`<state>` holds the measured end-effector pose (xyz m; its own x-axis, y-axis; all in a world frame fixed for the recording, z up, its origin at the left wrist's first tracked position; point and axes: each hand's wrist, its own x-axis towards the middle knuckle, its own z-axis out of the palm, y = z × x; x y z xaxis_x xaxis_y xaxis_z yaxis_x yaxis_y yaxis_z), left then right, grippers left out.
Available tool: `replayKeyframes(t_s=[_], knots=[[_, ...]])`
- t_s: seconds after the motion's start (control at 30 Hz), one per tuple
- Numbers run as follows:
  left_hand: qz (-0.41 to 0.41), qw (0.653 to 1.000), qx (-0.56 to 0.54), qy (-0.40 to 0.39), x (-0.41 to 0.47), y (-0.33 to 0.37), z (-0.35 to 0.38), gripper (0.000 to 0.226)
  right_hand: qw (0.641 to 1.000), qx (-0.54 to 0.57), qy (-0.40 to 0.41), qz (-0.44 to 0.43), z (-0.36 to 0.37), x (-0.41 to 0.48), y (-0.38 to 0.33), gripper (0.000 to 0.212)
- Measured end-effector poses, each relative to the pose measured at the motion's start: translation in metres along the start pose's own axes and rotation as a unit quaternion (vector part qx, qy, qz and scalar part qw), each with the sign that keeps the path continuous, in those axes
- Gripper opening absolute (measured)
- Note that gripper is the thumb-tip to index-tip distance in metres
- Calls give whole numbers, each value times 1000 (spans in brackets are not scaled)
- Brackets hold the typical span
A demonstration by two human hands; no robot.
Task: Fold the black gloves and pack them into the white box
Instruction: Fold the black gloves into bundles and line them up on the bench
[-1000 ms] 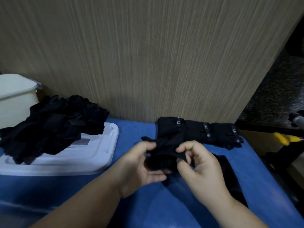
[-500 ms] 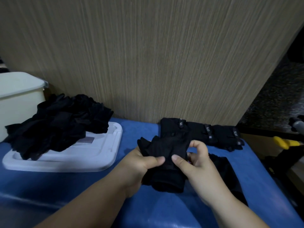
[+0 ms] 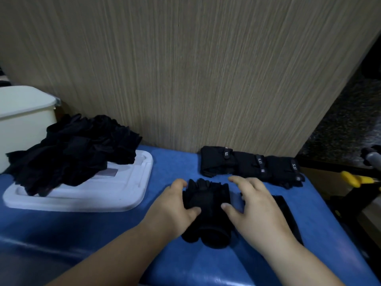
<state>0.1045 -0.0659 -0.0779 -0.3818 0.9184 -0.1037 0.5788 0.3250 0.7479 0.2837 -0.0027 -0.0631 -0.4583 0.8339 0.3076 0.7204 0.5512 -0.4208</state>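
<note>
A black glove (image 3: 208,205) lies on the blue table (image 3: 175,166), fingers pointing away from me. My left hand (image 3: 175,205) grips its left side, thumb on top. My right hand (image 3: 253,207) presses its right side with the thumb, fingers spread over it. Three folded black gloves (image 3: 251,166) with small labels sit in a row against the wooden wall. A pile of loose black gloves (image 3: 72,151) rests on a white lid (image 3: 82,197) at the left. The white box (image 3: 22,120) stands at the far left, partly out of frame.
Another flat black glove (image 3: 288,215) lies on the table under and right of my right hand. The wooden panel (image 3: 185,69) closes off the back. A yellow-handled tool (image 3: 358,179) and dark gear sit beyond the table's right edge.
The glove has come down from in front of me onto the table. Both hands moved apart to its sides and now press it flat.
</note>
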Motion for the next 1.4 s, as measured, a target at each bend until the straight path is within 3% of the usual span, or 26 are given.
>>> replayKeyframes(t_s=[0.1, 0.27, 0.43, 0.53, 0.63, 0.8, 0.93, 1.03, 1.13, 1.23, 1.4], knots=[[17, 999, 48, 15, 1, 0, 1, 68, 997, 16, -1, -80, 5, 0, -5, 39], [-3, 999, 34, 24, 7, 1, -6, 48, 980, -2, -166, -114, 16, -6, -13, 56], [-26, 992, -116, 32, 15, -2, -6, 37, 951, -46, -278, -128, 13, -8, -15, 59], [23, 988, -152, 23, 12, -1, -5, 26, 942, -78, -292, -148, 15, -8, -15, 57], [89, 993, -77, 1, 10, -3, -2, 10, 941, -81, -290, -153, 16, -6, -12, 57], [184, 980, 74, -6, 12, -16, 10, 22, 962, -63, -228, -137, 6, -4, -7, 55], [243, 964, 106, 4, 14, -18, 13, 24, 989, -67, -123, -52, -19, 2, 6, 34], [266, 958, 104, 0, 15, -21, 16, 25, 993, -39, -60, 98, -44, 11, 28, 10], [295, 951, 95, 1, 13, -21, 21, 24, 962, -71, -110, 239, -68, 16, 61, 24], [313, 946, 80, -2, 12, -19, 27, 23, 929, 6, -164, 330, -75, 14, 86, 40], [319, 945, 67, -5, 12, -17, 35, 22, 890, 111, -222, 382, -68, 12, 85, 60]])
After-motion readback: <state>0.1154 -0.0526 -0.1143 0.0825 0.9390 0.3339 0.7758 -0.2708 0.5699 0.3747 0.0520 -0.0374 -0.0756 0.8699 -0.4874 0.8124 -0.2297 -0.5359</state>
